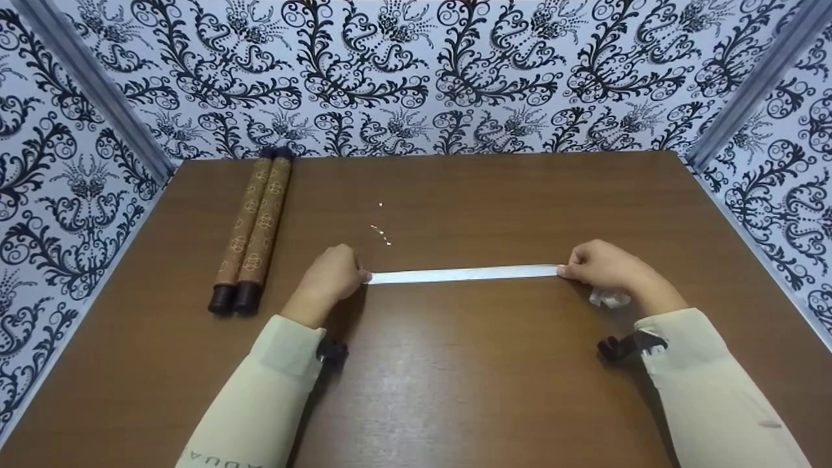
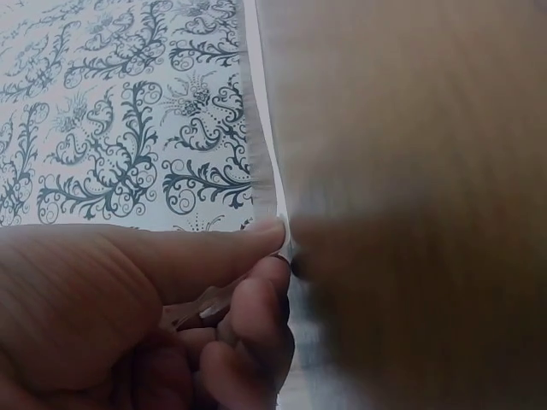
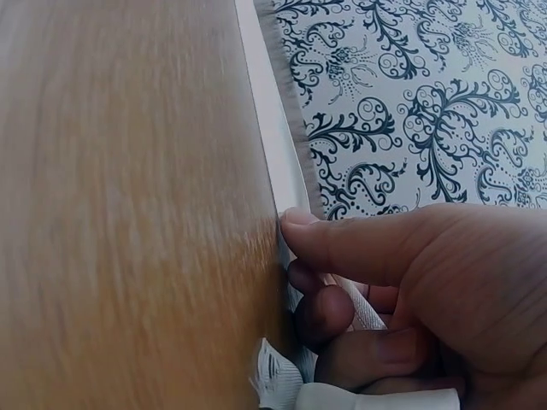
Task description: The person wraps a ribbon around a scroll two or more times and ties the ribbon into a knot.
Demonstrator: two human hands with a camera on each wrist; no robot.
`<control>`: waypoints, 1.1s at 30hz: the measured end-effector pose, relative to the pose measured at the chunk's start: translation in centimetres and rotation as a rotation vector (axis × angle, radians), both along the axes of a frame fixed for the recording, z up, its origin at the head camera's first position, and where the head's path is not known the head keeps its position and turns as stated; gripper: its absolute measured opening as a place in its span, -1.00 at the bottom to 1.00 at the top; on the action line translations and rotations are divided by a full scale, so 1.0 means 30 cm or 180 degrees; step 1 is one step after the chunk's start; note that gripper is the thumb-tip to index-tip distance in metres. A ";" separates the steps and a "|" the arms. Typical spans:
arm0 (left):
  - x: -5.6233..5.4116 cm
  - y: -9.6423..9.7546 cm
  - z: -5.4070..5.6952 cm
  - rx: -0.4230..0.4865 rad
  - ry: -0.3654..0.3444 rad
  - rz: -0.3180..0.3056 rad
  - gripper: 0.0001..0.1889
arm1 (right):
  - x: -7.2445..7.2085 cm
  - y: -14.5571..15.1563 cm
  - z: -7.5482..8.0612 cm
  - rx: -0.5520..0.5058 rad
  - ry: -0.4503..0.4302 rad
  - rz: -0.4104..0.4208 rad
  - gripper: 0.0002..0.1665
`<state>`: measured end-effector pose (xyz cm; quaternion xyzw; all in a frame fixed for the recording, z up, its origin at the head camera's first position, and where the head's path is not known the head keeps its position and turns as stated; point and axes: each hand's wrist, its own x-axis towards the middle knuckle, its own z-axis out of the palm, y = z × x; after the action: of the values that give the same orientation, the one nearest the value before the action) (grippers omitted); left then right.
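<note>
A white ribbon (image 1: 465, 273) is stretched taut and nearly level between the two hands above the brown table. My left hand (image 1: 333, 276) pinches its left end between thumb and fingers; in the left wrist view the thumb (image 2: 231, 248) presses the ribbon against the curled forefinger. At the other end my right hand (image 1: 604, 263) pinches the ribbon the same way. A loose, bunched tail of ribbon (image 1: 611, 298) hangs below the right hand. In the right wrist view, that tail (image 3: 278, 376) looks woven, with a frayed tip.
Two brown patterned tubes (image 1: 260, 224) with dark ends lie side by side on the table (image 1: 455, 390) at the left. Small bright specks (image 1: 381, 233) show beyond the ribbon. Patterned walls (image 1: 416, 78) enclose the back and sides.
</note>
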<state>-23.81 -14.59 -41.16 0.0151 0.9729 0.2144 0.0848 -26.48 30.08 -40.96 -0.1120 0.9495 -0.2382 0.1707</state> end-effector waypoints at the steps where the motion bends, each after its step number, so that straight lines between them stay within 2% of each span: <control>1: 0.000 0.000 -0.001 -0.0006 -0.0007 0.0000 -0.65 | 0.000 -0.001 0.001 0.0011 -0.0004 -0.0004 -0.62; 7: -0.005 -0.002 -0.003 -0.0043 -0.0024 0.0014 -0.69 | 0.003 0.000 0.005 0.0073 0.0020 -0.0004 -0.61; 14: -0.009 -0.018 -0.001 -0.0007 -0.0015 0.0115 -0.64 | 0.001 0.002 0.003 0.0096 -0.0009 -0.0010 -0.62; 23: 0.003 -0.079 0.006 -0.0075 0.0092 0.0313 -0.70 | 0.000 -0.007 -0.001 0.0132 -0.0011 0.0083 -0.61; 27: 0.005 -0.123 0.033 -0.0144 0.0227 0.0410 -0.71 | 0.002 -0.006 0.001 0.0163 0.0009 0.0102 -0.61; 33: -0.016 -0.208 0.116 -0.0091 0.0425 0.0402 -0.72 | 0.001 -0.005 0.003 0.0154 0.0031 0.0133 -0.60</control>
<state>-24.27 -20.83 -37.69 -0.0333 0.9784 0.2039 0.0063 -26.45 29.92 -40.87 -0.1288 0.9533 -0.2110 0.1737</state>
